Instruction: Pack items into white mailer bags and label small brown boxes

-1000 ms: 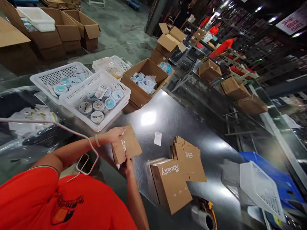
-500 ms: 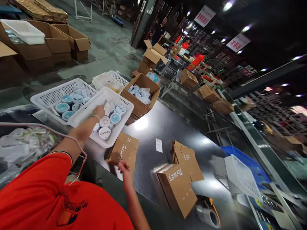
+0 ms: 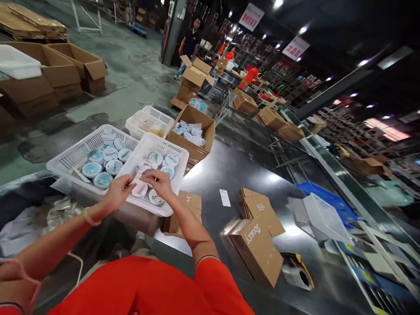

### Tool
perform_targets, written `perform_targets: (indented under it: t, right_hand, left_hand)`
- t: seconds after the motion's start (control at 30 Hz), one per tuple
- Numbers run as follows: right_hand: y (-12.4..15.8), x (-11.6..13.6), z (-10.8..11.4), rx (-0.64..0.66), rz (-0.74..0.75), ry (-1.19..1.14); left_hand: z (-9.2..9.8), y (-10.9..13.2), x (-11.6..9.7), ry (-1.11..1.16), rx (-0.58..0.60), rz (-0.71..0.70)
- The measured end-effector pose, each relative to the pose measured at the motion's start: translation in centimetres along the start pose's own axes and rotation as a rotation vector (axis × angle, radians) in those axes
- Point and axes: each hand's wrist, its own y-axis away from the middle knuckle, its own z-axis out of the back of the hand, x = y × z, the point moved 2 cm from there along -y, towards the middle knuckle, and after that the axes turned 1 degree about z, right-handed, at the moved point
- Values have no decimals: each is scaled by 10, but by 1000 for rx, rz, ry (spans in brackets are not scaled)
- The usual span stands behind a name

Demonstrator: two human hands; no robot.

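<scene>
Above the nearer white basket point(image 3: 171, 209), my left hand point(image 3: 118, 192) pinches the left edge of a pale pink-and-white packet point(image 3: 140, 187). My right hand point(image 3: 159, 183) is closed at the packet's right side, its fingertips together. What the packet contains is not clear. Beneath and around it lie round tubs with white and light-blue lids, such as a blue-lidded tub point(image 3: 168, 170) and a white-lidded tub point(image 3: 155, 197). A second white basket point(image 3: 70, 162) to the left holds several more tubs.
Behind stand a smaller white basket point(image 3: 134, 123) and a carton point(image 3: 190, 151) of bagged tubs. On the metal table point(image 3: 210, 227) are a folded carton point(image 3: 183, 218), more cartons point(image 3: 257, 251), a white slip point(image 3: 225, 197) and a tape dispenser point(image 3: 297, 273). Another person point(image 3: 190, 43) stands far back.
My left hand has drawn back from among the tubs to the basket's near side. My right hand has come up from beside the folded carton, and both now grip the packet. The view has shifted.
</scene>
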Motion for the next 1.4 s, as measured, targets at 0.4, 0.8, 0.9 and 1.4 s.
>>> perform_targets:
  t: [0.4, 0.8, 0.9, 1.4]
  right_hand:
    - [-293, -19, 88, -343, -91, 106]
    - [-167, 4, 5, 144, -176, -101]
    - [-80, 38, -26, 272, -222, -403]
    - [114, 87, -16, -227, -418, -372]
  left_hand:
    - [101, 47, 52, 288, -241, 634]
    - [71, 49, 9, 599, -627, 571]
    - [68, 55, 2, 623, -595, 480]
    - [23, 159, -27, 602, -35, 410]
